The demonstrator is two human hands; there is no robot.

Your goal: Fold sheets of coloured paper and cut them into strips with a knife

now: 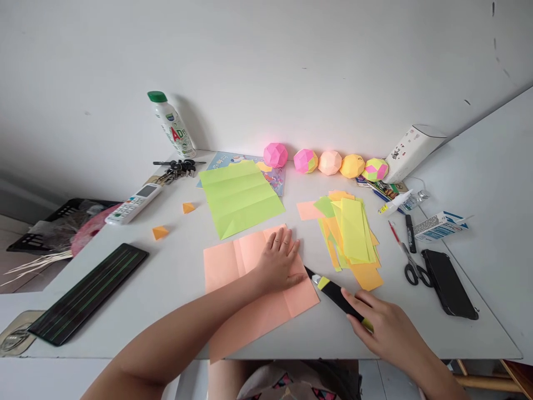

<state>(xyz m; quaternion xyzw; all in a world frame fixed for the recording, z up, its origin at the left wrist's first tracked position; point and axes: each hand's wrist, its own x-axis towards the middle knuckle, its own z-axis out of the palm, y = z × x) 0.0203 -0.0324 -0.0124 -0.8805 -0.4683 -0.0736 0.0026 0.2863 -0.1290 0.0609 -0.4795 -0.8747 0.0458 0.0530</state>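
Note:
My left hand [280, 260] lies flat with fingers spread on a creased peach sheet of paper [225, 272], which reaches over the table's front edge. In my right hand [377, 316] is a black and yellow utility knife [339, 297], its dark blade pointing left at the sheet's right edge. Whether the blade touches the paper I cannot tell. Just beyond the peach sheet lies a creased green sheet [241, 194]. A loose pile of yellow, orange and green paper strips [352, 230] rests to the right, past the knife.
Faceted paper balls [275, 155] line the wall. Scissors [412, 269], a black phone [449, 283] and a white tube box [410, 153] are on the right. Leftward are a remote [134, 204], a dark striped panel [89, 294], folded orange pieces [160, 232], keys [179, 168] and a bottle [175, 128].

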